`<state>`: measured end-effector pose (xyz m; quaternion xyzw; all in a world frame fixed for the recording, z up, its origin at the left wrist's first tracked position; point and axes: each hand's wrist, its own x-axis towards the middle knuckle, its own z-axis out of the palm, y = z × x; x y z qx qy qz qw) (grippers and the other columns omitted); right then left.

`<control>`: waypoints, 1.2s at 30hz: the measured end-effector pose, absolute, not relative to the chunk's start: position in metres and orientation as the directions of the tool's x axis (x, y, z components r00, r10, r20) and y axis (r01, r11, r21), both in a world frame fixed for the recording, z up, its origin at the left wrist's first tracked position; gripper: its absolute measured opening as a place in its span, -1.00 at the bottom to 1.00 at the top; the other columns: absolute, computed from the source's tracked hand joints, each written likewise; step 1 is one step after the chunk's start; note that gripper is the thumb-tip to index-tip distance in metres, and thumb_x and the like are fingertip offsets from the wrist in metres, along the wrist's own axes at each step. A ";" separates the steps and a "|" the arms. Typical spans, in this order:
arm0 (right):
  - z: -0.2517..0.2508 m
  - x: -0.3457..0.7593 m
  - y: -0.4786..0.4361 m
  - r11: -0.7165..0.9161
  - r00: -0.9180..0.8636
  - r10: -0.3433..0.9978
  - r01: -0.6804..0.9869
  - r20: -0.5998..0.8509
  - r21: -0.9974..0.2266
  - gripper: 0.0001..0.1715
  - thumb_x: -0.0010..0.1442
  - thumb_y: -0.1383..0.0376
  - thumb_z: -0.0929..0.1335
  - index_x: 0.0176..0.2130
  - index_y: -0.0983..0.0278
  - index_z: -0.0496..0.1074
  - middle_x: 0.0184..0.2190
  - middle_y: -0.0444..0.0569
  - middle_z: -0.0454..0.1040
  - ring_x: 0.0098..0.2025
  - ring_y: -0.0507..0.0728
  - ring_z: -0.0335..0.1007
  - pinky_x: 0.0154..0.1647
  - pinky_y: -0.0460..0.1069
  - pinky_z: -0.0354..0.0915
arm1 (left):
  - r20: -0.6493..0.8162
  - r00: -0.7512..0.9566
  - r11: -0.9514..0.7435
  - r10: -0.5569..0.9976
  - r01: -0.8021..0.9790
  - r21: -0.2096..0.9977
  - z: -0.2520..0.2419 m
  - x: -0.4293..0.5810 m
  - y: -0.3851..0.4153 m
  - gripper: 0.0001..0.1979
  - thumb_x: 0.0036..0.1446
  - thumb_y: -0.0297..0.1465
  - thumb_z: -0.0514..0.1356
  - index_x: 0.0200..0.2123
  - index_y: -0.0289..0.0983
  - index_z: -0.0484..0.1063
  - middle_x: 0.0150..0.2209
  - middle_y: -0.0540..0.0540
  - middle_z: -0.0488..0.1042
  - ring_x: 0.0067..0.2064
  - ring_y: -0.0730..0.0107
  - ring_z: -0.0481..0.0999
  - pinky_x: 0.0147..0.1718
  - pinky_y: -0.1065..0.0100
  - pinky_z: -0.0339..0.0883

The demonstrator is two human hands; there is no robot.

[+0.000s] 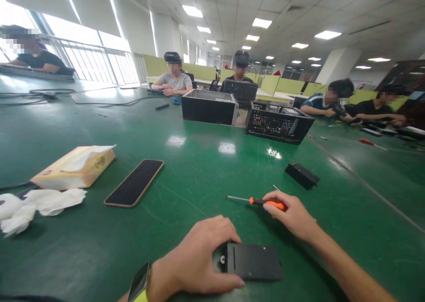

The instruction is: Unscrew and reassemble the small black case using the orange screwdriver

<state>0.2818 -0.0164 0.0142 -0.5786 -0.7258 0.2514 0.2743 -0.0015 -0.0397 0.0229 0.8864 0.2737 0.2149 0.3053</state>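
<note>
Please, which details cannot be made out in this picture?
All in the head view:
Underside of the held black box: hidden, facing the table.
Part of the screwdriver handle: covered by the right hand.
Screwdriver tip: too small to tell its shape.
Print on the tissue box: too blurred to read.
Watch strap: cut off by the bottom edge.

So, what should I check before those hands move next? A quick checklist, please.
1. Left hand on the flat black rectangular box: ok, gripping one end.
2. Right hand on the orange-and-black screwdriver with metal shaft: ok, handle held.
3. Screwdriver tip touching the box: not ok, apart.
4. Tip shape: cannot tell, too small.
5. Dark-screened phone with tan edge clear of both hands: ok.
</note>
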 end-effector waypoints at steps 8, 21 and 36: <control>0.029 0.319 -0.032 0.126 0.069 0.990 -0.059 0.122 -0.990 -0.77 0.04 0.12 0.40 -0.43 0.23 0.42 -0.57 -0.14 0.32 -0.61 0.04 0.17 -0.63 -0.05 0.11 | 0.273 0.762 -0.725 0.587 0.345 0.596 0.021 -0.001 -0.040 -0.54 -0.01 -0.05 0.35 -0.14 -0.21 0.46 -0.20 -0.08 0.51 -0.18 0.19 0.47 -0.15 0.28 0.30; 0.031 0.305 -0.041 0.226 -0.012 0.973 -0.188 0.232 -0.956 -0.83 0.08 0.18 0.44 -0.40 0.25 0.51 -0.49 -0.11 0.36 -0.53 0.02 0.24 -0.58 -0.09 0.15 | 0.275 0.761 -0.702 0.587 0.310 0.641 0.017 -0.001 -0.039 -0.44 0.01 0.08 0.28 -0.12 -0.23 0.46 -0.21 -0.10 0.51 -0.20 0.18 0.49 -0.19 0.27 0.32; 0.031 0.310 -0.040 0.224 -0.044 0.971 -0.166 0.234 -0.960 -0.81 0.10 0.15 0.43 -0.39 0.23 0.52 -0.52 -0.11 0.35 -0.50 0.06 0.28 -0.57 -0.08 0.20 | 0.386 0.745 -0.747 0.544 0.220 0.628 0.011 0.002 -0.038 -0.54 -0.06 -0.22 0.44 -0.10 -0.28 0.49 -0.22 -0.10 0.55 -0.21 0.21 0.50 -0.20 0.30 0.32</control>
